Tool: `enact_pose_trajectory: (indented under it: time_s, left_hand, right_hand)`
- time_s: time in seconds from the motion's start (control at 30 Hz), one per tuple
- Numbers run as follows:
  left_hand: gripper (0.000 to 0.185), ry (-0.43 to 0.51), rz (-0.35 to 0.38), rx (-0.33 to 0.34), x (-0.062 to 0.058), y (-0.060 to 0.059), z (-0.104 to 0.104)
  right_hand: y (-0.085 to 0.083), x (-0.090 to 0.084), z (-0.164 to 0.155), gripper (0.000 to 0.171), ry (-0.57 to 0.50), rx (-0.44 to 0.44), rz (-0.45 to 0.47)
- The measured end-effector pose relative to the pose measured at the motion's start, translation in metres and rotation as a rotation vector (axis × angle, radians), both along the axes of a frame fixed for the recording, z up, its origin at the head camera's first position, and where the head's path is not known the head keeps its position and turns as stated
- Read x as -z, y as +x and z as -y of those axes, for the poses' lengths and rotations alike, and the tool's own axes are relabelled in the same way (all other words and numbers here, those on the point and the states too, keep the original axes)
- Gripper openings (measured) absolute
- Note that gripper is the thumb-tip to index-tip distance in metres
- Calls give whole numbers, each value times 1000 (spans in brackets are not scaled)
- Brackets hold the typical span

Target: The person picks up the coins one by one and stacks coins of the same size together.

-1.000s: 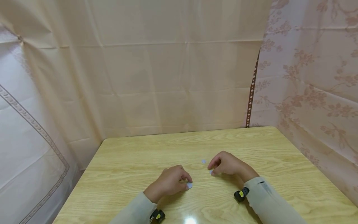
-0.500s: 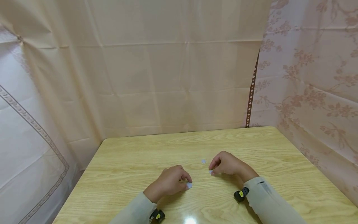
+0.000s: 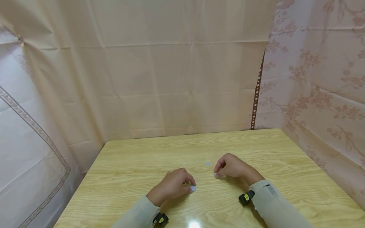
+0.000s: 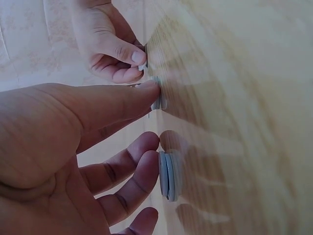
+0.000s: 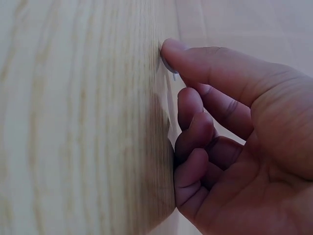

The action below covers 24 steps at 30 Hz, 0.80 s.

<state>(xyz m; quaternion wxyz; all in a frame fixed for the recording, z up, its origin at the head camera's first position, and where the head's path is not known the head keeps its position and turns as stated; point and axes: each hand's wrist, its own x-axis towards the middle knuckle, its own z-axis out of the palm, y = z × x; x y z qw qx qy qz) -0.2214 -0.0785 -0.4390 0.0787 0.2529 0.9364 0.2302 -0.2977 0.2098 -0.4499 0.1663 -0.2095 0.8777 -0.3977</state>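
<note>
Small pale blue-grey discs lie on a wooden table point(image 3: 137, 158). My left hand point(image 3: 173, 186) is curled, and its fingertips point(image 4: 149, 166) touch a stack of two discs point(image 4: 169, 175), which the head view shows as one disc point(image 3: 193, 188). Another disc point(image 4: 157, 100) shows just past the thumb tip. My right hand point(image 3: 231, 167) is curled too, its thumb point(image 5: 205, 63) and forefinger pinching one disc point(image 3: 215, 174) against the tabletop. That disc's edge point(image 5: 170, 68) peeks out under the thumb. A single loose disc point(image 3: 207, 164) lies just beyond both hands.
Beige cloth point(image 3: 176, 79) hangs behind the table and flowered cloth point(image 3: 319, 88) on the right. White cloth point(image 3: 28, 142) drapes on the left. Bare wood stretches to the far edge point(image 3: 194, 135). Small black wrist cameras point(image 3: 246, 198) sit on both sleeves.
My right hand's fingers have drawn in slightly over its disc. The left hand and the loose disc have not moved.
</note>
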Motion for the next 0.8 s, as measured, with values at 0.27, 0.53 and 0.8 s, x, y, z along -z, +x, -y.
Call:
enact_pose_trajectory:
  time_s: [0.27, 0.53, 0.8]
  left_hand:
    - [6, -15, -14, 3, 1, 0, 1]
    - [7, -13, -20, 8, 1, -1, 1]
    - [7, -13, -19, 19, 0, -1, 1]
  right_hand:
    - [-2, 1, -1, 7, -8, -9, 3]
    - [-1, 0, -1, 7, -19, -45, -8]
    - [1, -2, 2, 9, -78, -75, 1]
